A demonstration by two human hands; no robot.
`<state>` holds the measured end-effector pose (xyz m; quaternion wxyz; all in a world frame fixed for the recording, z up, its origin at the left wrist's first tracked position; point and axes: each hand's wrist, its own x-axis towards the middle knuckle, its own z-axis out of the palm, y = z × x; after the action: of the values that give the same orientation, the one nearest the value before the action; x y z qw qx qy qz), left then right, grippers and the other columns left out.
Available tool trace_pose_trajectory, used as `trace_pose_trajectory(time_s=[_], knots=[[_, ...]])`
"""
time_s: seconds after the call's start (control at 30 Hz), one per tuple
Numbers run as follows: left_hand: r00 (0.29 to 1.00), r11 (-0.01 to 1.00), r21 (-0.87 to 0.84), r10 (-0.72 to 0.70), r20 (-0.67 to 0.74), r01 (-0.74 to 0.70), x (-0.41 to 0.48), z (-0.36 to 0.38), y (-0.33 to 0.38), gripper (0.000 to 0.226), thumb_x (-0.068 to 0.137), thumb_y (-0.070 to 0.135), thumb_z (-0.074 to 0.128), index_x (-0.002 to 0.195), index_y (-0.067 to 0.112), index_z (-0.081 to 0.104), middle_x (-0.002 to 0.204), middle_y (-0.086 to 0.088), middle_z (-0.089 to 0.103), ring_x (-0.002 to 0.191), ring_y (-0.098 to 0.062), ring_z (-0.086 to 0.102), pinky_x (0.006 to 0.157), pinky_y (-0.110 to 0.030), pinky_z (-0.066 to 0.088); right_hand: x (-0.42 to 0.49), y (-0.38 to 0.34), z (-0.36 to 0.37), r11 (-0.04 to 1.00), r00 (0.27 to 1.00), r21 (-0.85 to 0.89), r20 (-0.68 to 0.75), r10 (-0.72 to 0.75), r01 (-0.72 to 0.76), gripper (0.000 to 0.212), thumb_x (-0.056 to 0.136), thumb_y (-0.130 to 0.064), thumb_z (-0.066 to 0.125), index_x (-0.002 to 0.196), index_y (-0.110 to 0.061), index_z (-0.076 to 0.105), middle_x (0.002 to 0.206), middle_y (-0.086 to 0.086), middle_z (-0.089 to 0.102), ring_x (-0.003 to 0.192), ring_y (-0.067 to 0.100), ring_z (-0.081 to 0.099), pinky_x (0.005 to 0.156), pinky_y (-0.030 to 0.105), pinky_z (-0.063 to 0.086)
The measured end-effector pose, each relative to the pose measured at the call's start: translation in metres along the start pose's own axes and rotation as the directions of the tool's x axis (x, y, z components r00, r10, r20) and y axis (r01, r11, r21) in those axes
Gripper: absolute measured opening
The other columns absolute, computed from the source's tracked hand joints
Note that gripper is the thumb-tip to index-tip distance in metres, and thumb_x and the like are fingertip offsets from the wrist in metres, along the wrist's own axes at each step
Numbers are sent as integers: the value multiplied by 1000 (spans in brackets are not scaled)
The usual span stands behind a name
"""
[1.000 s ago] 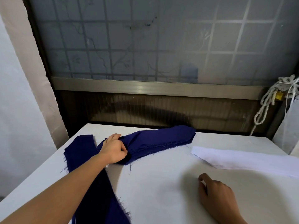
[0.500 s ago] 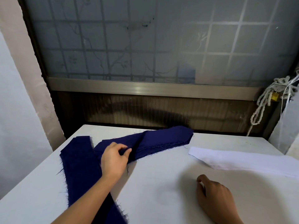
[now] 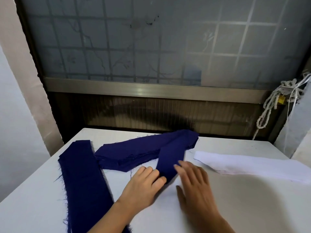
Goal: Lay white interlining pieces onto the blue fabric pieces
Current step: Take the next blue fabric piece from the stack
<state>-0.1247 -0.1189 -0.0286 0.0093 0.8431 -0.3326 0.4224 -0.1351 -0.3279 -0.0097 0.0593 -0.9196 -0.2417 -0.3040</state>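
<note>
**Blue piece pinched mid-table, interlining lying to the right**

Along the left edge of the tabletop [image 3: 235,207] a long blue strip [image 3: 80,182] is laid, running from the far-left corner towards the near edge. Just right of it, by the far edge, a pile of blue pieces [image 3: 134,152] is spread crosswise. From its right end one blue piece [image 3: 170,158] is angled towards the middle of the tabletop. Its near end is pinched between the curled fingers and thumb of the left hand [image 3: 144,184]. The right hand [image 3: 195,184], blurred, is held flat with fingers straight, its fingertips touching that piece. Towards the right edge the white interlining [image 3: 252,165] is laid on bare tabletop
</note>
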Motion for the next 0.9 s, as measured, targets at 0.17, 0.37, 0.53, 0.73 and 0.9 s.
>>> trace_pose_trajectory(time_s=[0.17, 0.37, 0.53, 0.73, 0.9], knots=[[992, 992, -95, -97, -87, 88, 0, -4, -1, 24, 81, 15, 70, 98, 16, 53, 80, 1, 54, 68, -18, 45, 62, -28, 38, 12, -17, 19, 988, 995, 126, -57, -81, 87, 45, 55, -12, 84, 98, -19, 74, 86, -8, 70, 85, 10, 67, 105, 34, 34], [913, 892, -213, -409, -6, 398, -2, -10, -5, 37, 73, 0, 39, 101, 19, 54, 78, 7, 52, 67, -11, 44, 58, -18, 31, -8, 41, 13, 999, 992, 44, -120, 35, -30, 45, 48, 9, 80, 87, -12, 73, 77, 0, 67, 72, 23, 65, 101, 38, 37], [738, 720, -274, -673, -50, 638, -2, -12, -9, 20, 90, -8, 58, 100, 8, 66, 83, 4, 65, 71, -12, 60, 58, -29, 49, -31, 102, 1, 981, 964, -95, -220, 148, -172, 26, 70, -1, 56, 88, -7, 73, 81, 8, 67, 80, 34, 67, 104, 41, 34], [515, 507, -383, -852, -90, 772, -3, -13, -17, 14, 96, 8, 57, 104, 3, 68, 84, -2, 68, 72, -19, 63, 64, -33, 49, -59, 140, -5, 925, 880, -105, -363, 307, -366, 32, 82, -5, 43, 99, -1, 69, 89, 13, 67, 92, 33, 57, 106, 44, 34], [332, 325, -537, -939, -88, 778, -5, -17, -24, 9, 95, 20, 63, 98, 13, 68, 79, 9, 66, 69, -12, 63, 67, -29, 49, -58, 135, -15, 839, 732, 14, -481, 483, -545, 32, 92, -22, 45, 103, -1, 66, 79, 12, 66, 85, 39, 61, 95, 45, 37]])
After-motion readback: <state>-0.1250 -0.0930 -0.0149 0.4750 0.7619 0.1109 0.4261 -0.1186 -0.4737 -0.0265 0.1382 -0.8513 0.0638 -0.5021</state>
